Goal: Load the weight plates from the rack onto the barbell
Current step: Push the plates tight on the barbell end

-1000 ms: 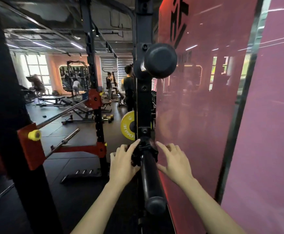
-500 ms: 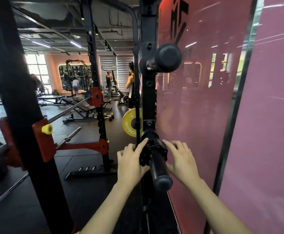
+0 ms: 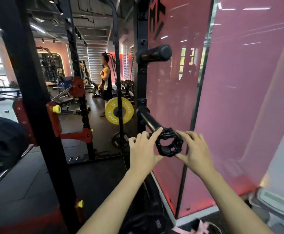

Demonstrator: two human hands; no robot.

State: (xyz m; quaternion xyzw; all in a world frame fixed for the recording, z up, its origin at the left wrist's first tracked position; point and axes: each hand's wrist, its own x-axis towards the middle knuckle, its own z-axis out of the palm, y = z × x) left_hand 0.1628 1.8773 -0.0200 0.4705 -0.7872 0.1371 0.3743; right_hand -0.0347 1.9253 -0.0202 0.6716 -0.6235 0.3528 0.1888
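**Collar at the peg's tip**

Both hands, left hand [image 3: 142, 152] and right hand [image 3: 194, 152], pinch a black collar [image 3: 169, 144] at the storage peg [image 3: 149, 120] end. Yellow weight plate [image 3: 119, 110] sits behind the rack upright [image 3: 141, 81]; pink glass wall [image 3: 239, 98] stands close alongside.

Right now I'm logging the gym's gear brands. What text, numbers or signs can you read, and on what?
"OGUE": black letters, twice, on the yellow weight plate behind the rack upright; a first letter is hidden.
"15": it seems, small on the same plate, uncertain.
Large black characters on the pink panel: cut off, unreadable.
Small black plate on the floor: marking too blurred.
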